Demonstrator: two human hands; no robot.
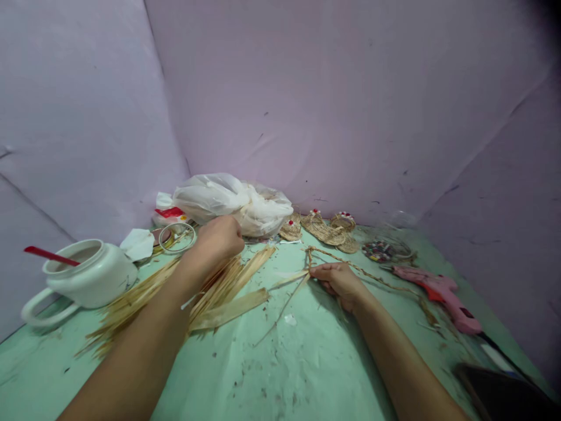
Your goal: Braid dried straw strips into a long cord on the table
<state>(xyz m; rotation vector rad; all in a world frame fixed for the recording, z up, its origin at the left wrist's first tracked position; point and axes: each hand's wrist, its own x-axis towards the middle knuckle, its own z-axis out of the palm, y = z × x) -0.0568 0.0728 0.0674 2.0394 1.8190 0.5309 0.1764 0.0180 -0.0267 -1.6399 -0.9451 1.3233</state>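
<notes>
Cord [379,278], right of centre in the frame: twisted fibre, bent near its top end, long run trailing to the lower right on the green table [263,380]. Right hand [340,283] pinches it between thumb and fingers at the short leg of the bend; grip narrow, on the cord. Loose strands [288,300] fan out left and down from the pinch, untwisted. Left hand [222,237], centre-left, is curled, knuckles up, over the far end of the strips [236,279]; fingers hidden, can't tell whether it holds one. Step in hand looks like adding or choosing fibre for the twist. To do it well: keep the right pinch tight right at the join so the twist can't unwind, pick a strip of matching width, lay its end well into the join, turn all strands the same way under even tension, and keep the tail clear of the glue gun [449,292] at right. Farther out: beads [379,251] just above-left of the gun, woven pieces [324,229] along the wall at upper centre-right, white bag [232,204] behind the left hand, ring [194,237] beside its wrist, white pot [105,282] at far left with a red stick [52,255] in it.
</notes>
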